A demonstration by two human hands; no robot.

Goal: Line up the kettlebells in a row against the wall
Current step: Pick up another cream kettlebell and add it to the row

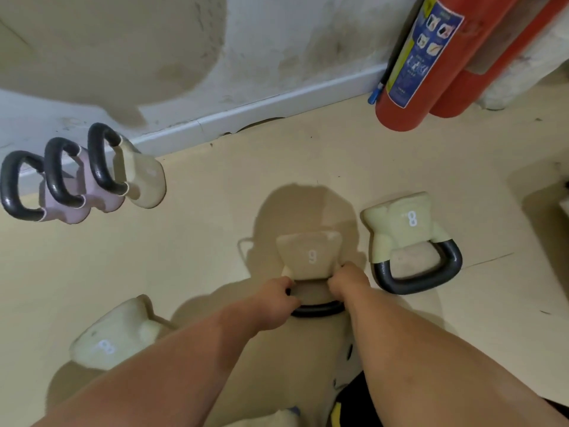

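Both hands grip the black handle of a beige kettlebell (311, 252) marked 6 in the middle of the floor: my left hand (277, 298) on its left side, my right hand (349, 283) on its right. At the far left, three kettlebells stand side by side against the wall: a cream one (144, 180) and two pink ones (101, 195) (66, 212), black handles up. A pale green kettlebell (406, 226) marked 8 lies right of the held one. Another pale green kettlebell (107, 337) lies at lower left, partly behind my left forearm.
A red fire extinguisher (409, 75) leans at the wall at upper right, with a second red cylinder (480, 72) behind it. A white skirting board (246, 112) runs along the stained wall. Beige floor lies between the row and the extinguisher.
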